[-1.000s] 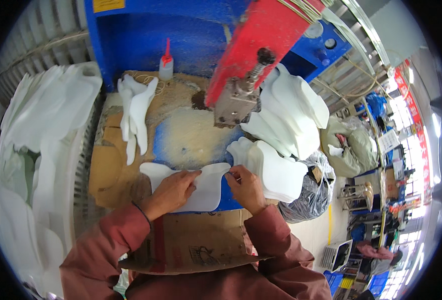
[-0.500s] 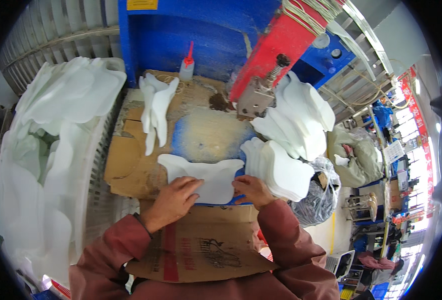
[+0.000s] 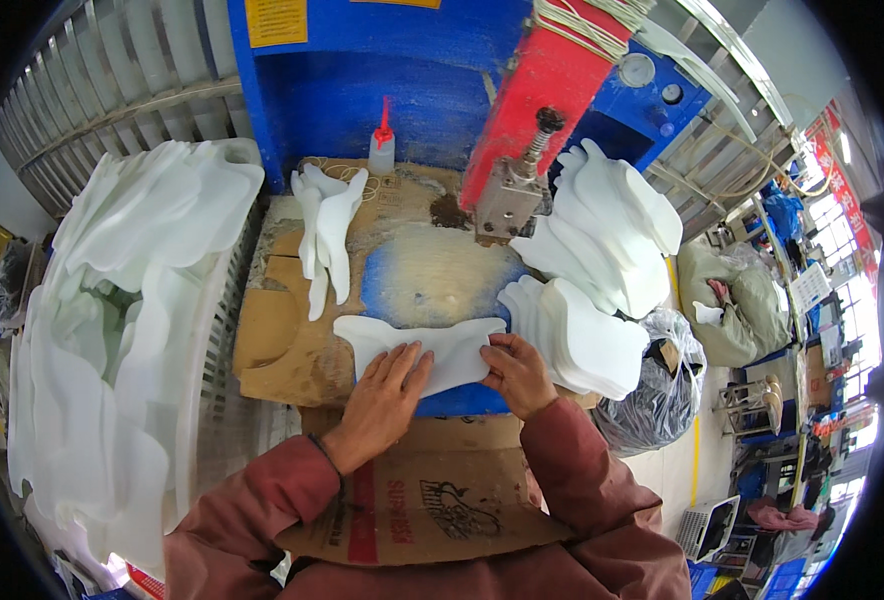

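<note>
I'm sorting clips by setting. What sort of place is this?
Most likely a factory workshop: a big blue machine with a red beam, a stack of matching white pieces and a slotted crate heaped with more suggest it.

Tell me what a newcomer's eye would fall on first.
Probably the red machine arm, slanting down from the top, right of centre. Next, the big crate at the left, heaped with white pieces. Then, at centre front, the left hand lies on a white sheet whose right end the right hand pinches.
</note>
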`<control>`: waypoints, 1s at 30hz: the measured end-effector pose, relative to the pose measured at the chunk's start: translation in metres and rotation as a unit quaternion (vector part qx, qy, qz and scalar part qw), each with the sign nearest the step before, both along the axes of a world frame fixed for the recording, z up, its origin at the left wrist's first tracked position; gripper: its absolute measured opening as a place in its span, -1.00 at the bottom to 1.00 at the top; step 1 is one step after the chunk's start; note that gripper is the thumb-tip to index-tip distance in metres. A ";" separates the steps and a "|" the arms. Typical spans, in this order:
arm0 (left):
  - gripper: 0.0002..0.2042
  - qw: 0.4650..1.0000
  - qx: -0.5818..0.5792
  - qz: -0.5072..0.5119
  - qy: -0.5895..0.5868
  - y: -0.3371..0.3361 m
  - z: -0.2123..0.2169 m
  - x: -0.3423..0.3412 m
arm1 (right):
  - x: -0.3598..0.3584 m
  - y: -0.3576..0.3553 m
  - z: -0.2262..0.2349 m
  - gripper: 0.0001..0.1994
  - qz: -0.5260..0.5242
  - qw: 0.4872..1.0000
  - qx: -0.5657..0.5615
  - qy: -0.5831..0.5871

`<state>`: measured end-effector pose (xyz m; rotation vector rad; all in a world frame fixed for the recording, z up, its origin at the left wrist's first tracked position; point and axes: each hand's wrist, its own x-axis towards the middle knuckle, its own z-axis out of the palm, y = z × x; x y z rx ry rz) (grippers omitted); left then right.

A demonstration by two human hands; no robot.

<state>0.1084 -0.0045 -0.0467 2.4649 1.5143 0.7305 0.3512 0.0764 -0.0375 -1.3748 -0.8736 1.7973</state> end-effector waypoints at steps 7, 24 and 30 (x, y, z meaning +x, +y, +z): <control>-0.60 1.000 -0.021 -0.022 0.001 0.034 0.014 -0.010 | 0.001 -0.015 -0.015 -0.56 -0.042 0.998 -0.006 0.049; -0.77 0.976 -0.150 -0.157 0.035 0.130 0.076 -0.034 | 0.005 -0.024 -0.035 -0.66 0.040 0.999 -0.004 -0.010; -0.62 0.985 -0.114 -0.126 -0.015 0.098 0.067 -0.037 | 0.005 -0.023 -0.035 -0.70 0.039 0.999 -0.007 -0.010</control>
